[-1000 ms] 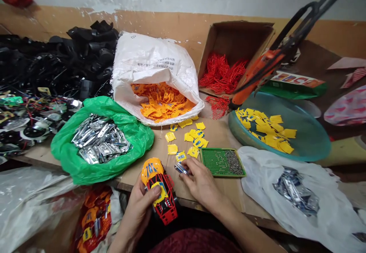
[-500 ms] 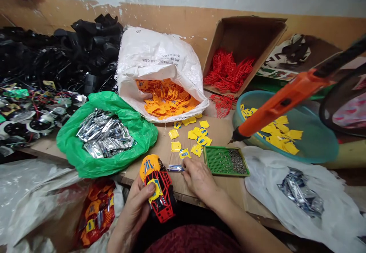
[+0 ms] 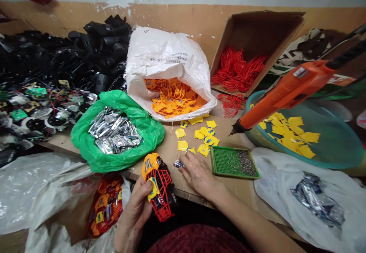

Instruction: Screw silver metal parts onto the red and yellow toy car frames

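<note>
My left hand (image 3: 136,204) is closed around a toy car (image 3: 162,190) with an orange hood, a red cage frame and black wheels. Its thumb presses on the yellow panel (image 3: 153,189) on the car's side. Just right of the car, my right hand (image 3: 198,173) is low over the cardboard-covered table, its fingertips closed on a small silver plastic part (image 3: 178,164). Printed yellow panels (image 3: 204,149) lie scattered beyond the right hand. Close to its right side is a green tray (image 3: 223,164) of small screws.
An orange electric screwdriver (image 3: 286,93) hangs at the right, before a teal basin (image 3: 340,146) of yellow panels. A green bag (image 3: 153,133) of silver parts and a white sack (image 3: 168,51) of orange parts stand left and behind. A cardboard box (image 3: 228,36) holds red frames.
The silver part has turned in my right fingers, and less of it shows now. It is farther from the car. The car has tipped slightly, and the whole view has shifted.
</note>
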